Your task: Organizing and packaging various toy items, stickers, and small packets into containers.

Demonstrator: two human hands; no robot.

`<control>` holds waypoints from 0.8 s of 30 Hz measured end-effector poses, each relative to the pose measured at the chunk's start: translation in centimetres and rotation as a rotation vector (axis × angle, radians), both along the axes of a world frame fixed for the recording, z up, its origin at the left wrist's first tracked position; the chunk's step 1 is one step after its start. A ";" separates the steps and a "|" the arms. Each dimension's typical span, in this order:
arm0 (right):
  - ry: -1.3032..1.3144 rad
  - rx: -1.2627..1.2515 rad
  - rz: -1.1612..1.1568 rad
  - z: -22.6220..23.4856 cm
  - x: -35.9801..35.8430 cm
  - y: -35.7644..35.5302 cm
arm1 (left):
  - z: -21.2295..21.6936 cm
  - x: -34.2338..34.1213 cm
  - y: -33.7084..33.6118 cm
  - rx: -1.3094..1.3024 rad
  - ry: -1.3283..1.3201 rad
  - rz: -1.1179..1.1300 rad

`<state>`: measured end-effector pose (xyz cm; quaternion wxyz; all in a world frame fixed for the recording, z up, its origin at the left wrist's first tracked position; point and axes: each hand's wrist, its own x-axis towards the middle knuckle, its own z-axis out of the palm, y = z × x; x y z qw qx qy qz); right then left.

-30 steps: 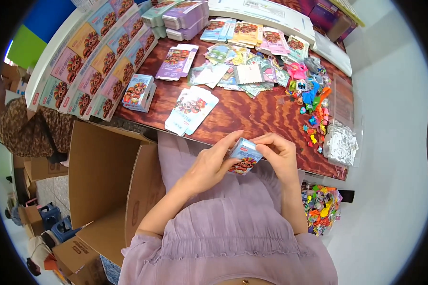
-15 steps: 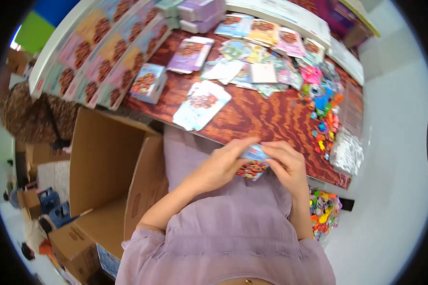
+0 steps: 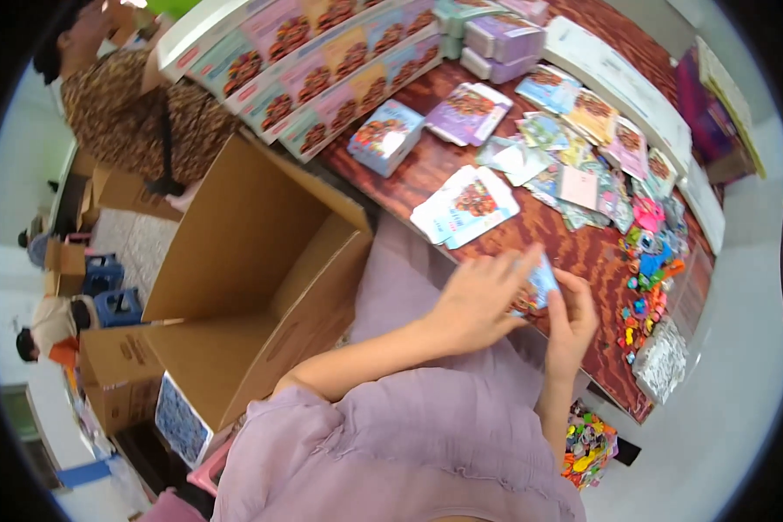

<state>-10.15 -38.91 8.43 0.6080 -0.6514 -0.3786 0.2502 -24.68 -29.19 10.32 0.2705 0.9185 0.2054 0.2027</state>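
Box (image 3: 544, 283) still held: right hand (image 3: 572, 326) pinching its edge, left hand (image 3: 477, 300) now across it, grip unclear; handling apparently unfinished.

One head-worn fisheye view looks down, from close above, onto the table (image 3: 585, 250).

The left hand (image 3: 483, 304) now spreads its fingers across the front of the small blue carton (image 3: 545, 280), hiding most of it, where before it gripped the left side. The right hand (image 3: 572, 322) has shifted from the carton's top to its right edge. Between the hands, the carton now shows over the wooden tabletop (image 3: 576, 250) instead of at its near edge. The view has swung left: far left of the hands, more of a co-worker (image 3: 139, 113) appears, and a pink edge (image 3: 209, 470) emerges behind the left hand.
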 end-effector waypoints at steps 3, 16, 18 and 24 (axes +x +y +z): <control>0.325 -0.056 0.012 0.5 -0.8 0.2 | 0.5 -1.7 3.2 -0.127 0.065 0.231; 0.429 -0.150 0.025 -4.9 0.1 -0.9 | 0.8 -5.2 15.7 0.372 0.134 0.764; 0.346 -0.197 0.035 -4.8 -0.2 -0.2 | -0.5 -5.9 17.6 0.425 0.341 0.737; 0.325 -0.151 0.030 -5.1 -0.2 -1.0 | -0.1 -4.5 17.1 0.567 0.232 0.792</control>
